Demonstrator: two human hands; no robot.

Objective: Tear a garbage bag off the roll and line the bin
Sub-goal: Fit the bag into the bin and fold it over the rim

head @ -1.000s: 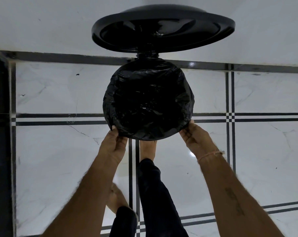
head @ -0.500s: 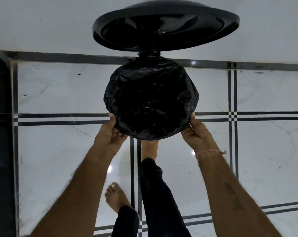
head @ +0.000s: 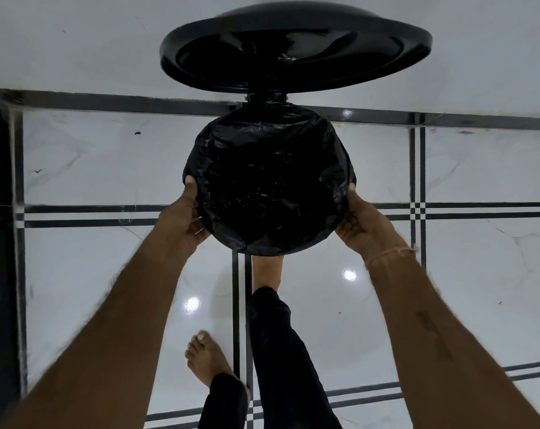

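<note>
now my left hand (head: 182,221) and right hand (head: 360,226) clasp the bag (head: 268,187) over the bin's rim, foot (head: 267,269) propping the lid (head: 295,46) open.

White tiled floor (head: 92,156), bin (head: 270,181), 2 bare feet (head: 205,359)

The raised lid (head: 296,46) overhangs the bin's far side. Both hands flank the garbage bag (head: 270,181); open floor (head: 92,156) lies left and right.
</note>
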